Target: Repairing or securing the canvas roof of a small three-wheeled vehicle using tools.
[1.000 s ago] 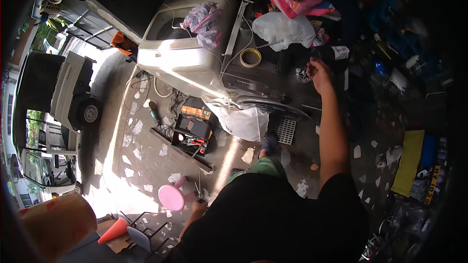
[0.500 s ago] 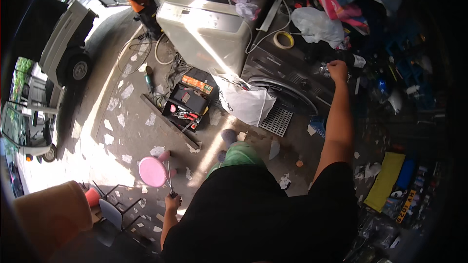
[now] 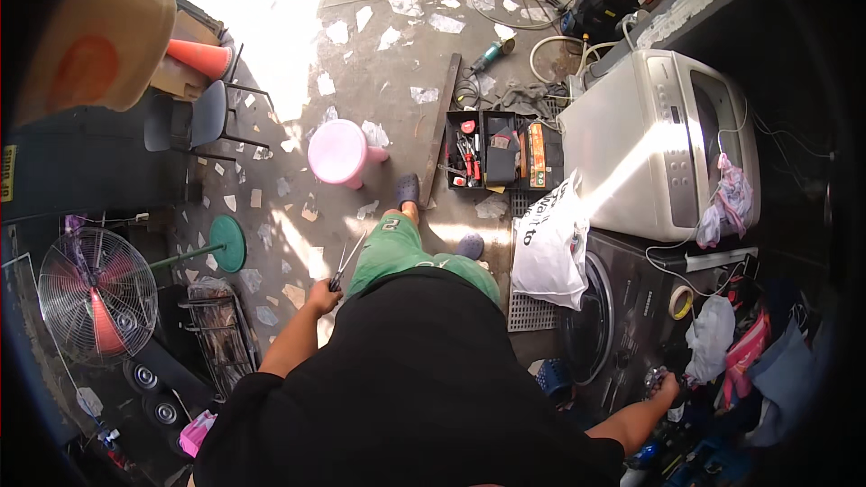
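A dark floor [image 3: 397, 54] scattered with pale, jagged patches spreads ahead of my hands, sunlit at its far end. My view has just swung round: the dark front-loading machine [image 3: 639, 284] now lies ahead and left of my right hand [image 3: 666, 386], and the pink stool [image 3: 337, 151] directly ahead of my left [image 3: 322, 296]. That leaves my hands wide apart, one on either side of my body. My left fingers are closed round the dark handles of a long, thin metal tool [image 3: 346, 261], its tips pointing forward and slightly right. My right fingers are curled by a small, shiny clump [image 3: 655, 381] — whether they grip it or only touch it, I cannot tell. Just ahead of that hand sit a crumpled white plastic bag [image 3: 710, 339] and a yellow tape roll [image 3: 681, 302]. As for writing, bold dark lettering marks the white bag [image 3: 548, 261] farther forward and left, small pale lettering the machine's front.
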A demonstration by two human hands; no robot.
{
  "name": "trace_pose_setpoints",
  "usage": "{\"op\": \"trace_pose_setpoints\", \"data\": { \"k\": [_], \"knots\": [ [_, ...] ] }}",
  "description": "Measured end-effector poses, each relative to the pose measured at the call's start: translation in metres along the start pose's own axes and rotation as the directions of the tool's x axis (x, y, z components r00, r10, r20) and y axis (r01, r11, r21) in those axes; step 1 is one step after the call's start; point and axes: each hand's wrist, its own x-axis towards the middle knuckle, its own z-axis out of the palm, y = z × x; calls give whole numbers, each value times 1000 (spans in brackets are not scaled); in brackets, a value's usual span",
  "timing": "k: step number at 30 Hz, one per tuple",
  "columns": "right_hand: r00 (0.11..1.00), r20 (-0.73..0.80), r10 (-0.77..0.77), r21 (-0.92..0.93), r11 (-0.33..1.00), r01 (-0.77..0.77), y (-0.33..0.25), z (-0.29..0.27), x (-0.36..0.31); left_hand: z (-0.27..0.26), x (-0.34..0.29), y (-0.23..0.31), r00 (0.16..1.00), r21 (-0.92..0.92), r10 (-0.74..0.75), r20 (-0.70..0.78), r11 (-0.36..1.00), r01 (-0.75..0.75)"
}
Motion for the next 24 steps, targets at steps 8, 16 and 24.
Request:
{"op": "trace_pose_setpoints", "data": {
  "k": [8,16,24],
  "knots": [
    [818,-571,69,-1,996,-85,-17,47,-96,-52,18,39,978,-89,-194,-78,978,186],
    [790,-148,-595,-648,661,377,-46,362,-307,-143,229,160,995,-136,53,-86,989,-64],
    [-70,842,-535,300,356,885,-352,711,-745,-363,284,346,916,-680,325,236,728,-83]
  ]
}}
